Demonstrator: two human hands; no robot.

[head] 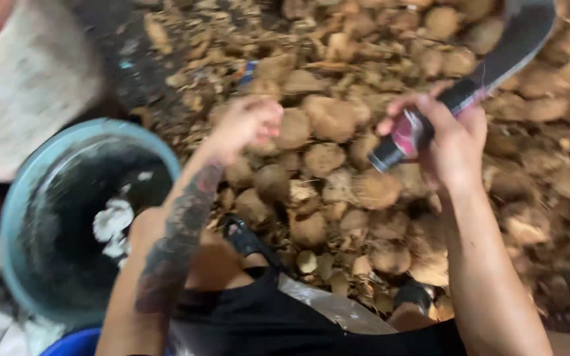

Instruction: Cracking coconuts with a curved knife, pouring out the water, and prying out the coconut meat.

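Your knees and black shorts (265, 323) fill the bottom edge of the view, with a blue rim (74, 344) showing at the bottom left corner. Beyond them the ground is covered by a heap of brown, fibrous coconuts (338, 171) and loose husk scraps, running to the top and right edges. Your left hand (249, 122) reaches into the middle of the heap, fingers curled onto one coconut (291, 128); blur hides whether they grip it. Your right hand (450, 142) is closed around the dark handle of a machete (496, 59), its blade slanting up to the top right corner. At the left edge stands a pale blue bucket (18, 198), dark inside, holding white pieces (113, 221). Behind the bucket, in the top left corner, sits a grey sack (24, 86).
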